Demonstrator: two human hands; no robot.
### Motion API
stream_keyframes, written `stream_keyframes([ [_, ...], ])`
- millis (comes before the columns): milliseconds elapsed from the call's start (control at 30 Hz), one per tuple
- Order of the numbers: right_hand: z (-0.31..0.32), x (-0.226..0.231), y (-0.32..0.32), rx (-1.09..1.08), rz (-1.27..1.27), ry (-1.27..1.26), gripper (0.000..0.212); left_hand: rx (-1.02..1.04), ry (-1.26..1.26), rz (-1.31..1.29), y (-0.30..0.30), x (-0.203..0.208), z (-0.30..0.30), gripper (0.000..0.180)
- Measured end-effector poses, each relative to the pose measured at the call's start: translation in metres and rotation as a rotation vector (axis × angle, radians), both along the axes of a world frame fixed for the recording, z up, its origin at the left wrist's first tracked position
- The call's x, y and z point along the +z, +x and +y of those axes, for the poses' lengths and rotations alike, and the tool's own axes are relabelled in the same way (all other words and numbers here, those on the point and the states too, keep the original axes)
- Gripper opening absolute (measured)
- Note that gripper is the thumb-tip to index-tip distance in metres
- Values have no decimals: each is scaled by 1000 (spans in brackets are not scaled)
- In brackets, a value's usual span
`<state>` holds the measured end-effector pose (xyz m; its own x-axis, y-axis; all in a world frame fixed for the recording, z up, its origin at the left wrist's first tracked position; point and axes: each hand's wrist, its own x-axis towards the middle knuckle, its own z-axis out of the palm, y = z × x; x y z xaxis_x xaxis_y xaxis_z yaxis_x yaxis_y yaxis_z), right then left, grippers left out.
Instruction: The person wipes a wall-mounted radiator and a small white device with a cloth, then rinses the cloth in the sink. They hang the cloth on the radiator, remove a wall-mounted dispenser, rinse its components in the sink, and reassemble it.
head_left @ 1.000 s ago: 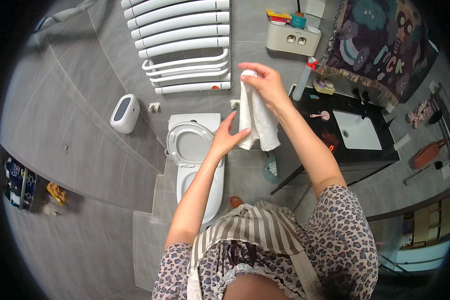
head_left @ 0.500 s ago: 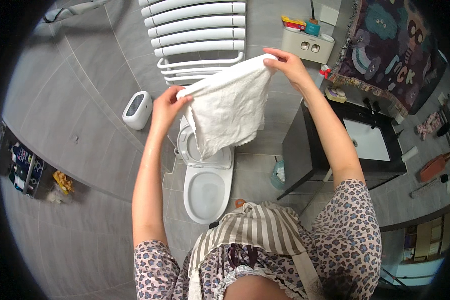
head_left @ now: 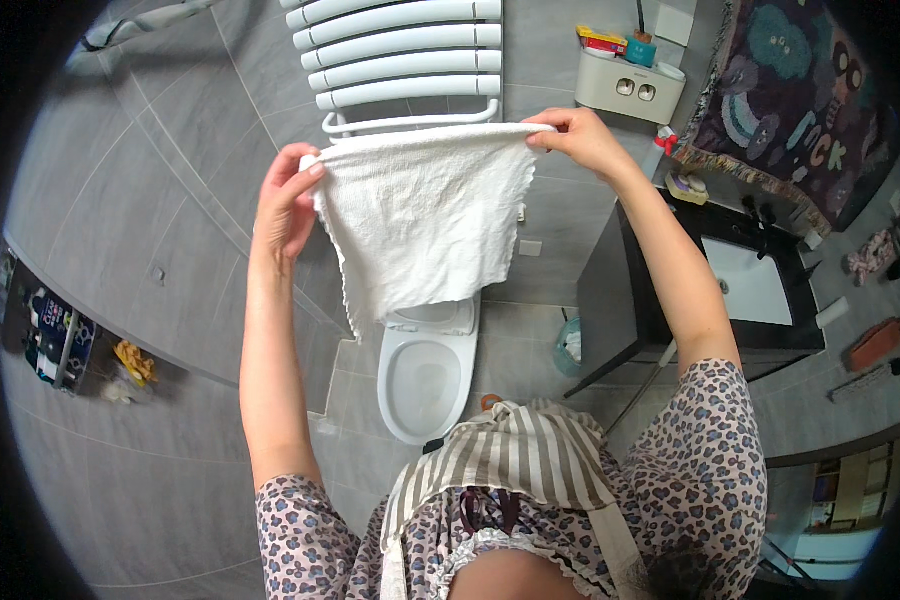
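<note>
A white towel (head_left: 425,215) hangs stretched between my raised hands, its top edge pulled nearly straight. My left hand (head_left: 288,203) pinches the upper left corner between thumb and fingers. At the upper right corner my right hand (head_left: 577,143) grips the cloth the same way. Just beyond the towel's top edge is a white towel rack (head_left: 405,93) with several wide bars, fixed to the wall. The towel's lower edge hangs in front of the toilet (head_left: 427,385) and hides its raised lid and tank area.
At right stands a dark vanity (head_left: 620,290) with a white sink (head_left: 745,282). A small waste bin (head_left: 568,345) sits beside it. A beige wall box (head_left: 630,88) carries small items. A patterned tapestry (head_left: 780,110) hangs upper right, and a shelf of bottles (head_left: 55,335) is far left.
My left hand has moved left and up, spreading the towel wider and levelling its top edge. It now covers the wall device and toilet lid seen before. The right hand shifted slightly right.
</note>
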<state>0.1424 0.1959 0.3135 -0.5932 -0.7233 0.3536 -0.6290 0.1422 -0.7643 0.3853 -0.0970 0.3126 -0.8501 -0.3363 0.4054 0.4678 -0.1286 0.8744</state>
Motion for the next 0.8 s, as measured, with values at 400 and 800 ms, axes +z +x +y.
stream_keyframes([
  [400,29,-35,5,230,-396,30,16,167,-696,-384,42,-21,13,28],
  [800,-35,-126,-2,623,-1404,-492,57,-64,641,-352,-12,-117,-16,102],
])
